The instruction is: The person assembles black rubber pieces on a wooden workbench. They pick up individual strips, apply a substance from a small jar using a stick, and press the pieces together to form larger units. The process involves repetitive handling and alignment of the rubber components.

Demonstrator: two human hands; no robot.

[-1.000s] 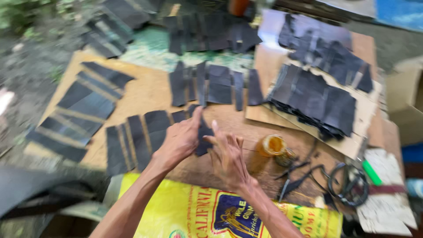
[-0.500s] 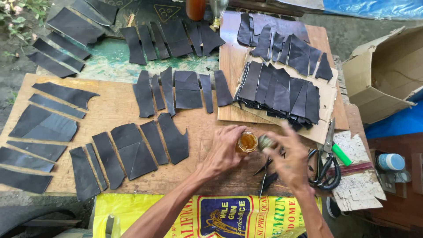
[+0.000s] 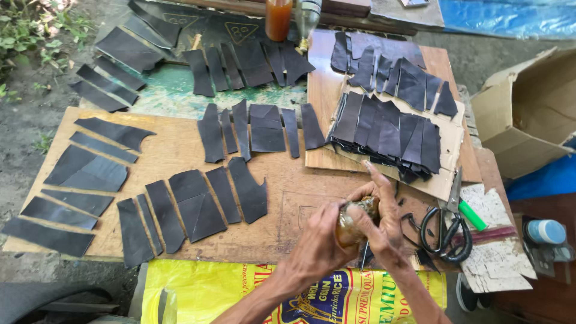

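Hands moved off black pieces [image 3: 198, 207]; now left hand [image 3: 321, 246] and right hand [image 3: 384, 225] both closed around amber jar [image 3: 354, 217], held above table [image 3: 288, 192].

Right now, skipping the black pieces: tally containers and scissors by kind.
Jar, held by left hand and right hand: 1
Bottles, orange bottle and clear bottle: 2
Cardboard box: 1
Blue white-capped container: 1
Scissors: 1
Total: 6

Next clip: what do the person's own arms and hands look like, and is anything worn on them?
Both forearms are bare, with no sleeves in view. The left hand and right hand wear no gloves, and no rings, watch or bands can be made out. The hands look lean and veined, with knuckles and tendons standing out.
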